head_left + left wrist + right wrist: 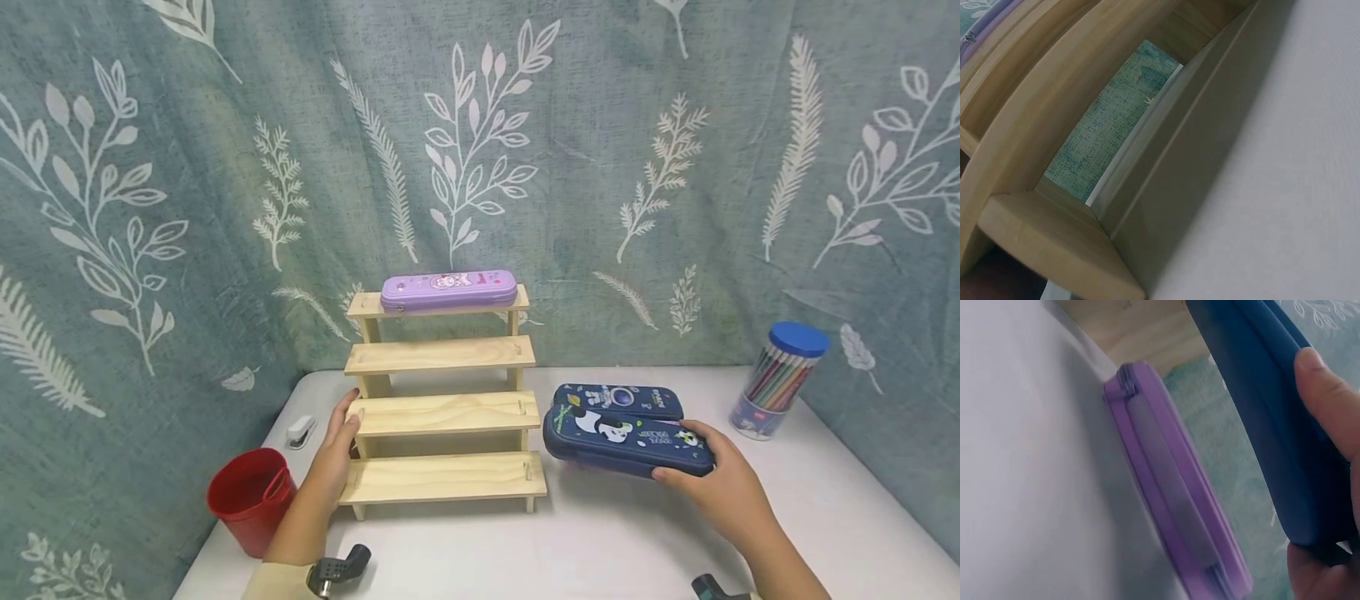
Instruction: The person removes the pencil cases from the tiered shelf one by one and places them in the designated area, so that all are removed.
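Note:
A four-tier wooden shelf (442,412) stands on the table, and my left hand (333,446) holds its left side; some of that hand's fingers are hidden behind the wood. Lifted at the shelf's right, a dark blue panda pencil case (622,442) is gripped at its right end by my right hand (723,479), thumb on the near side. Below the held case, in the right wrist view, lies a purple pencil case (1172,487). Behind it is another dark blue pencil case (645,402) with an astronaut print. A lilac pencil case (450,289) rests on the top tier.
A red bucket (251,500) stands left of my left forearm, with a small white stapler-like object (301,432) behind it. At the right back is a clear tub of coloured pencils (780,379) with a blue lid. A leaf-patterned curtain (570,167) hangs behind the white table (600,550).

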A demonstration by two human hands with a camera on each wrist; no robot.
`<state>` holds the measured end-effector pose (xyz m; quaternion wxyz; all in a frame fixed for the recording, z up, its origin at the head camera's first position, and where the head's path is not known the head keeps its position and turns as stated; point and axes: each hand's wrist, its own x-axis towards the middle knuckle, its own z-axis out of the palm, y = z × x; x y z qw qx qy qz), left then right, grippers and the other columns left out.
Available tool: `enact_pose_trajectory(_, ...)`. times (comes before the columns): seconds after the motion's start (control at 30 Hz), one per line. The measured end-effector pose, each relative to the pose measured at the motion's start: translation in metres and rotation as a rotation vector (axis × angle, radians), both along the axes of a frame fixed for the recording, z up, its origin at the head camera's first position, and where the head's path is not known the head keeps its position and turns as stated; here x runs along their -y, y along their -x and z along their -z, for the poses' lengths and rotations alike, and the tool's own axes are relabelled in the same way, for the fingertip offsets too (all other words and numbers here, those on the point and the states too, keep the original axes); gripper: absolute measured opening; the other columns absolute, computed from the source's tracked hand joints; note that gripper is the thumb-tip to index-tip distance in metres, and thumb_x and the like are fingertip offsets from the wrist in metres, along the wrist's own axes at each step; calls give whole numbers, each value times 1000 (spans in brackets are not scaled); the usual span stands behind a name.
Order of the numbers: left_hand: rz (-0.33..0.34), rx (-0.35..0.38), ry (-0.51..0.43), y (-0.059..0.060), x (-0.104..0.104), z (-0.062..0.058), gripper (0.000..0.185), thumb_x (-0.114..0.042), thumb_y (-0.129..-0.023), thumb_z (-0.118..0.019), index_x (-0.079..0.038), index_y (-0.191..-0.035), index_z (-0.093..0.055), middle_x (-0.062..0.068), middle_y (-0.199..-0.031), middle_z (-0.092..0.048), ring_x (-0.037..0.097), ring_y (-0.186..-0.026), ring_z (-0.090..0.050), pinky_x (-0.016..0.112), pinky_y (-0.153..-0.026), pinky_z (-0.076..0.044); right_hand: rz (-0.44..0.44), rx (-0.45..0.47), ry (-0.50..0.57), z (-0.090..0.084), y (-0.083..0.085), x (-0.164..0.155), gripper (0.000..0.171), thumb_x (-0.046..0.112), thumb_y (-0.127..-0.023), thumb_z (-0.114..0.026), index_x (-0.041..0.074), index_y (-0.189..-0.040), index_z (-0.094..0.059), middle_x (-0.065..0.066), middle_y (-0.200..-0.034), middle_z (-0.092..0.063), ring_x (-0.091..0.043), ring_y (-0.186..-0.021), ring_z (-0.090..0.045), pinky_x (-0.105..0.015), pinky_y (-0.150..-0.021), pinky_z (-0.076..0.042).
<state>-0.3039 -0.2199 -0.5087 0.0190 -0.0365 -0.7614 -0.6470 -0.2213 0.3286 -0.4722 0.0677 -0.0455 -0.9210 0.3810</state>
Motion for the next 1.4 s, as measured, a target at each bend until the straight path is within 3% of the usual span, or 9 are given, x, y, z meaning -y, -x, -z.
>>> enact_pose_trajectory(0.23,14,-9,-7,-1,2,-1,54,-39,-115,-31,-35,-167,-16,3,-176,-10,29,-163,-3,70,-126,-2,-7,73,-49,13,1,-10,121,65,-76,-85,9,-165,-27,-39,-161,-28,-64,-143,-29,-79,-106,-30)
enact_pose_trajectory(0.63,6,-3,-12,0,2,1,54,-41,-114,-32,-36,-167,-18,2,-176,-10,29,-163,-3,69,-126,-3,-94,-9,-167,36,-1,-22,110,59,-72,-90,4,-155,-42,-40,-152,-42,-63,-135,-41,-77,-104,-35)
enact_pose_trajectory(1.17,21,-10,-39,2,3,-2,54,-39,-115,-31,-37,-167,-15,2,-176,-7,29,-162,0,67,-126,-2,-164,6,-235,41,0,-29,112,59,-72,-89,-6,-150,-42,-40,-146,-45,-63,-134,-42,-78,-106,-34)
enact_pose_trajectory(1.4,30,-10,-59,2,1,0,54,-35,-115,-31,-35,-167,-15,3,-176,-7,29,-162,-1,66,-127,-2,-149,45,-242,42,-1,-30,112,59,-73,-89,-4,-153,-40,-42,-143,-42,-64,-133,-41,-80,-105,-33)
